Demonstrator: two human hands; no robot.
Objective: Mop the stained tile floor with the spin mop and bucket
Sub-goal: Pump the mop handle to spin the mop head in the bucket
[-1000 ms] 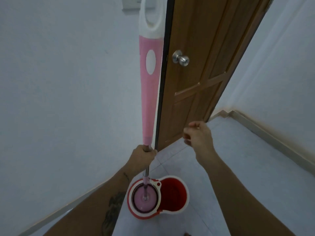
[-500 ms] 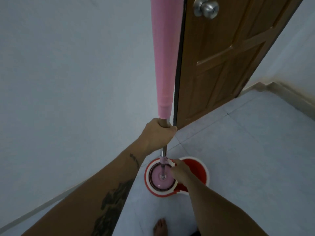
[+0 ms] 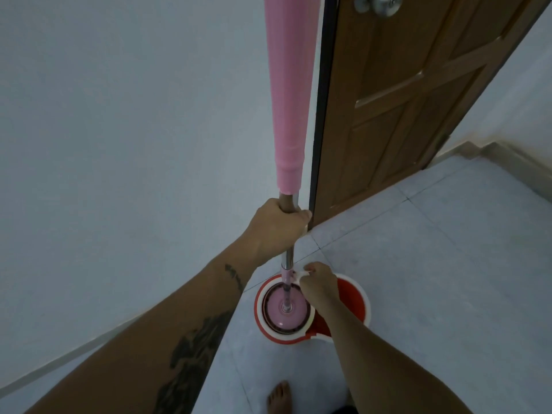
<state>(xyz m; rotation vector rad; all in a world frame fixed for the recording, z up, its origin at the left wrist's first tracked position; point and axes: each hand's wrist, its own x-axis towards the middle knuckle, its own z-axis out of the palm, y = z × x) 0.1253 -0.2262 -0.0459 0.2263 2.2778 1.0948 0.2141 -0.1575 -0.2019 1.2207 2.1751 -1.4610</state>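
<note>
Left hand (image 3: 276, 224) round mop (image 3: 291, 100), head in bucket (image 3: 354, 297).

The right hand (image 3: 318, 283), which 1 s ago hung open in the air near the door, has dropped down to the spin mop bucket (image 3: 355, 297); its fingertips (image 3: 309, 268) now pinch a small white tab at the rim, just beside the mop shaft (image 3: 287, 282), slightly farther along than 0.5 s ago
</note>
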